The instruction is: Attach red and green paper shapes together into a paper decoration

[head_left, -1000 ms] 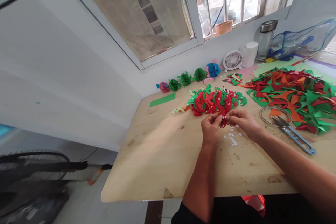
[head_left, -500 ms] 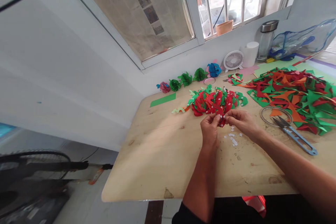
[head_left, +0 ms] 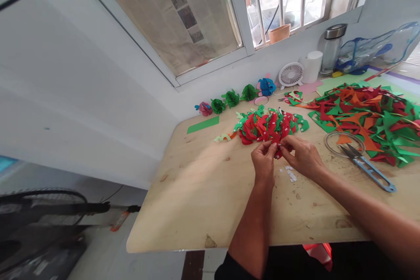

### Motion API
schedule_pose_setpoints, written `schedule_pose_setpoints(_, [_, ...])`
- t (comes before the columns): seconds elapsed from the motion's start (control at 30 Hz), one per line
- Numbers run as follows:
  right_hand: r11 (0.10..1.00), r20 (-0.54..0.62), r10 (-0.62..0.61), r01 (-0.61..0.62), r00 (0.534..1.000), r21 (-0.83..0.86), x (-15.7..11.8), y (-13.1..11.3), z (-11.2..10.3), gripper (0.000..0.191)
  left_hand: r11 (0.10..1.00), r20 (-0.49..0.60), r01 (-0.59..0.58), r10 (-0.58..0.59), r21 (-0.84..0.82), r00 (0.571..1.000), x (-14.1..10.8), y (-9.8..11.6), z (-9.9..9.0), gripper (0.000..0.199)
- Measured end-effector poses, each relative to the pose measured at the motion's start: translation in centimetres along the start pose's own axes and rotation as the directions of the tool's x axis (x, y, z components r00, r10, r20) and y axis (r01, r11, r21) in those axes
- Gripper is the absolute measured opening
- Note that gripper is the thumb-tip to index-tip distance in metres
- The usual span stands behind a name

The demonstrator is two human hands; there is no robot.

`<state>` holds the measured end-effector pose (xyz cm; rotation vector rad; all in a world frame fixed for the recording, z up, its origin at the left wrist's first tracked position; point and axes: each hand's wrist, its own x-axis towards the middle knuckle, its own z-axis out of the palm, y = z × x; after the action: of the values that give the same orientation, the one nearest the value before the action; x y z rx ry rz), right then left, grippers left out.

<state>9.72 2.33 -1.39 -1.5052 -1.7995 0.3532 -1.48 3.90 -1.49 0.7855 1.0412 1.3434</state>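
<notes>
Between my two hands is a red paper cutout [head_left: 278,154] dotted with small white squares. My left hand [head_left: 264,157] pinches its left side between thumb and fingers. My right hand [head_left: 302,154] is closed with its fingertips at the cutout's right edge; what lies between them is too small to make out. Just beyond the fingers sits a heap of red and green paper cutouts [head_left: 259,126], many carrying white squares. Loose small white squares [head_left: 290,174] lie on the wooden table [head_left: 197,192], below my right hand.
Blue-handled thread snips [head_left: 374,170] and a tape ring [head_left: 328,145] lie at right, beside a large pile of paper scraps [head_left: 364,118]. Along the wall stand green paper ornaments [head_left: 232,99], a small white fan [head_left: 291,74] and a glass bottle [head_left: 330,54]. A green strip [head_left: 202,125] lies at back left.
My right hand has shifted slightly left, closer to my left hand, its fingertips now at the red cutout. My left hand keeps its hold almost unmoved.
</notes>
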Motion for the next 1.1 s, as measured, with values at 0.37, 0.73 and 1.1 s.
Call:
schedule_pose_setpoints(0.37, [0.980, 0.123, -0.071, 0.047, 0.990, 0.194, 0.2, -0.1, -0.7, 0.017, 0.995, -0.126, 0.051, -0.062, -0.088, 0.990, 1.3, -0.1, -1.0, 0.030])
schedule_pose_setpoints(0.73, [0.925, 0.009, 0.136, -0.130, 0.991, 0.357, 0.8, 0.4, -0.8, 0.013, 0.986, -0.080, 0.065, -0.078, -0.154, 0.994, 1.5, 0.3, -1.3, 0.028])
schedule_pose_setpoints(1.1, [0.583, 0.255, 0.241, -0.350, 0.936, 0.734, 0.9, 1.2, -0.4, 0.026, 0.994, 0.085, 0.070, -0.063, -0.086, 0.994, 0.5, 0.2, -0.5, 0.028])
